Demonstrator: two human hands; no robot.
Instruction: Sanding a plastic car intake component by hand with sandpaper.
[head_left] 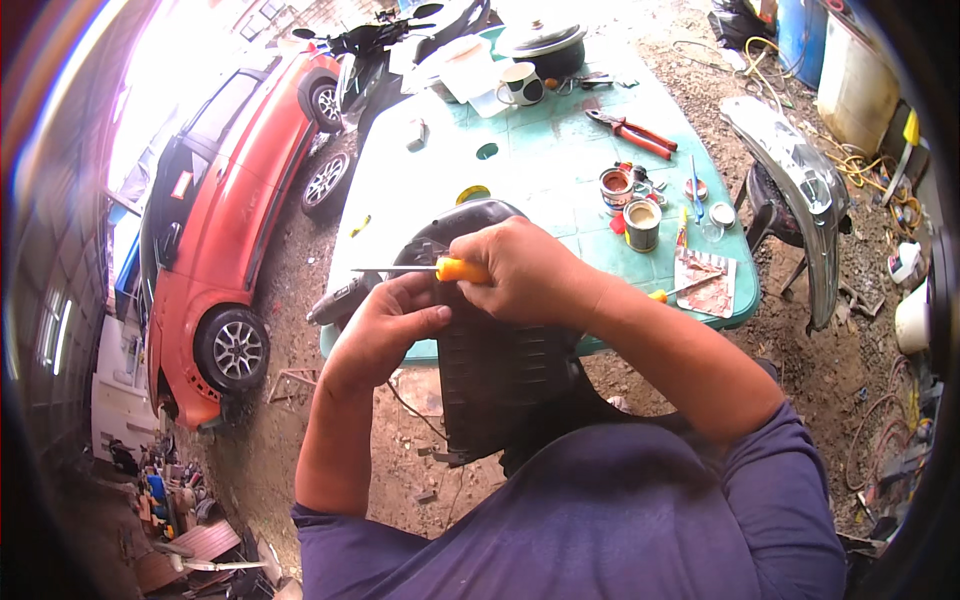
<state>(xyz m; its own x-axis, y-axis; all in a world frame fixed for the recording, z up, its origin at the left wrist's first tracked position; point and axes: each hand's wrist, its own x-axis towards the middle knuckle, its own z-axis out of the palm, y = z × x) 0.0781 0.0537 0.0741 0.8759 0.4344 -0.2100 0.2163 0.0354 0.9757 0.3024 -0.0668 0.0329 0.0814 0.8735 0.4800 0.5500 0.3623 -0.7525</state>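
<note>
My right hand (525, 265) is closed round the yellow handle of a screwdriver (462, 270), whose thin metal shaft points left. Below the shaft, my left hand (385, 325) grips the left edge of a black plastic part (510, 375), with its fingers bent and its thumb lying across. This part has a ribbed face and a rounded upper end, and it leans against the near edge of the green table (560, 140). My hands cover some of its upper half. Just left of my left hand lies a grey tool with a round nose (338, 300), partly hidden.
Two small open tins (641, 225), a smeared card (705, 285) and red-handled pliers (640, 135) lie on the table's right side. A mug (520, 84) and a lidded pot (545, 45) stand farther back. A headlamp (795, 180) is at right, an orange car (235, 210) at left.
</note>
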